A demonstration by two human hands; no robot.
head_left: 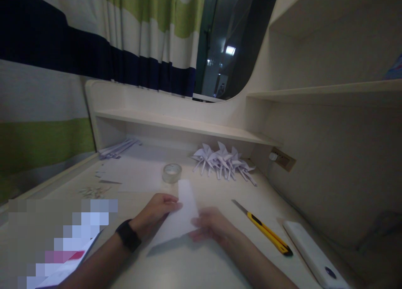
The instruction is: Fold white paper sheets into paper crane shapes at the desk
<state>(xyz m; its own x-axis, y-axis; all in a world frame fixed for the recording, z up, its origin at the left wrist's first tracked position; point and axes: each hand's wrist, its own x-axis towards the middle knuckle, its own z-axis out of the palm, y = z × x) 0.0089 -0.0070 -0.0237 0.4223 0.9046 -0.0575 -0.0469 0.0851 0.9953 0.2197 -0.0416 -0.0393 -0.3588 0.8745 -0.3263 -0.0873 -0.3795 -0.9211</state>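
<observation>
A white sheet of paper [180, 222], seemingly folded, is held between my two hands above the desk. My left hand [160, 211], with a black watch on its wrist, pinches the paper's left edge between thumb and fingers. At the right edge, my right hand [213, 226] grips it with thumb on top and fingers beneath, slightly blurred. Just beyond the paper stands a roll of clear tape [171, 173]. To the right of my right hand lies a yellow utility knife [266, 232], its blade out and pointing away from me.
Several paper pinwheels [221, 159] lie at the back right. White sheets [138, 167] and rolled paper sticks [121, 148] are at the back left, near small scattered bits [92, 192]. A white box-shaped device [310, 251] sits at right. A shelf [176, 121] overhangs the desk's rear.
</observation>
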